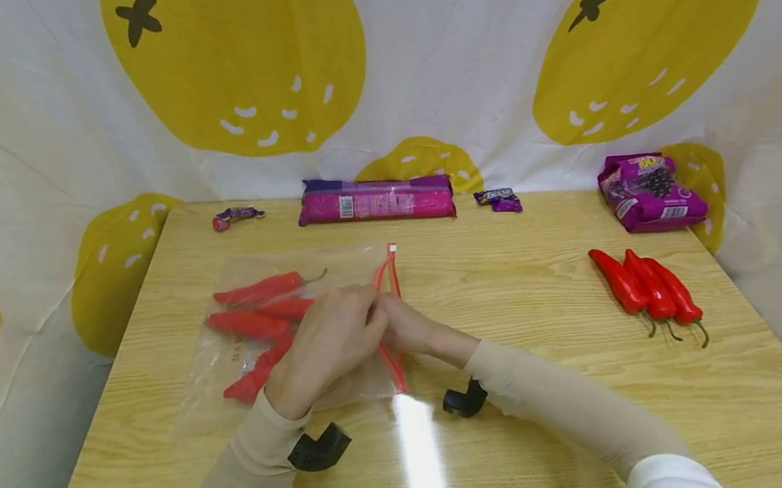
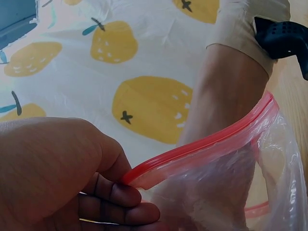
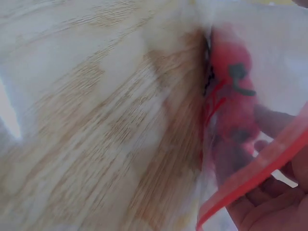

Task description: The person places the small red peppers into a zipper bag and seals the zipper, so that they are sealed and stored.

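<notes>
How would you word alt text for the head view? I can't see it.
A person's left hand and right hand meet at the red-edged opening of a clear bag holding red peppers on a wooden table. Three more peppers lie to the right. Along the far side are a long purple packet, two small wrapped items and a plump purple packet.

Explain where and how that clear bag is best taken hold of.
Probably by the red zip edge, pinched from the right: the clear bag lies with its mouth that way, the peppers inside sit toward its left, and the thin edge suits thumb and fingers, as the left hand's pinch shows.
</notes>
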The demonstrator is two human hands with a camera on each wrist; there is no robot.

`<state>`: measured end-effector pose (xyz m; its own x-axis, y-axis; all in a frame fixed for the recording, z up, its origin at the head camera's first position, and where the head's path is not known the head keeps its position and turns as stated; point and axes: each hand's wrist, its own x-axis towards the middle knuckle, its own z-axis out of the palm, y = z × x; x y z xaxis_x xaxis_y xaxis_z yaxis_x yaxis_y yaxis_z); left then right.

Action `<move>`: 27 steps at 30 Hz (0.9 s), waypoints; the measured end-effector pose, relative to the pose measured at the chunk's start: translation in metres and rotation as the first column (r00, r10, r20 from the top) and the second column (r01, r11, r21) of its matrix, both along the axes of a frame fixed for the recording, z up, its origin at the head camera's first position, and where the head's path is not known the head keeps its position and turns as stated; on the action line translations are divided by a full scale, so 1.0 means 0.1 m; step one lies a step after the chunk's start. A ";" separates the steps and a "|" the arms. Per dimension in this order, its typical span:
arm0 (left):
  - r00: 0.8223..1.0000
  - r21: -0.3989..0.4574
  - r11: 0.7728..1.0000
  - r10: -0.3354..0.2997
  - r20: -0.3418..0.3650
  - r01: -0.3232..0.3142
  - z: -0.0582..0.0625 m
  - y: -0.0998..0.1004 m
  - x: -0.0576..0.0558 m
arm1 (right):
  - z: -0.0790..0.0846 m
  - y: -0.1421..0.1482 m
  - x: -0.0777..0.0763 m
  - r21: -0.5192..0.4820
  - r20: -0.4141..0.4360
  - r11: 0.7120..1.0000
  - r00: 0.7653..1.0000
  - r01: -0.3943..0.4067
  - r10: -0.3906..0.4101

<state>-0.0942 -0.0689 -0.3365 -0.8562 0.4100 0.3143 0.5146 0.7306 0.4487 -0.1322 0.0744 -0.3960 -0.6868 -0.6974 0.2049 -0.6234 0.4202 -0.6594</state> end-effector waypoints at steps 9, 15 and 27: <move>0.998 -0.014 1.000 0.003 0.055 -0.002 0.04 -0.01 0.00 | 0.21 0.44 0.07 0.035 0.063 0.987 0.986 0.155 -0.157; 0.999 -0.007 1.000 0.013 0.030 -0.013 0.03 -0.02 0.00 | 0.30 1.16 0.14 0.048 0.006 0.939 0.939 0.342 -0.343; 0.999 0.005 1.000 0.012 0.035 -0.012 0.02 -0.01 0.02 | 0.20 2.79 0.28 0.115 -0.556 0.579 0.536 0.807 -0.636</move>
<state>-0.0926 -0.0701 -0.3348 -0.8714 0.3981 0.2867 0.4900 0.7340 0.4702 -0.1043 0.3530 -0.3756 -0.8797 -0.0719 0.4701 -0.1588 0.9762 -0.1478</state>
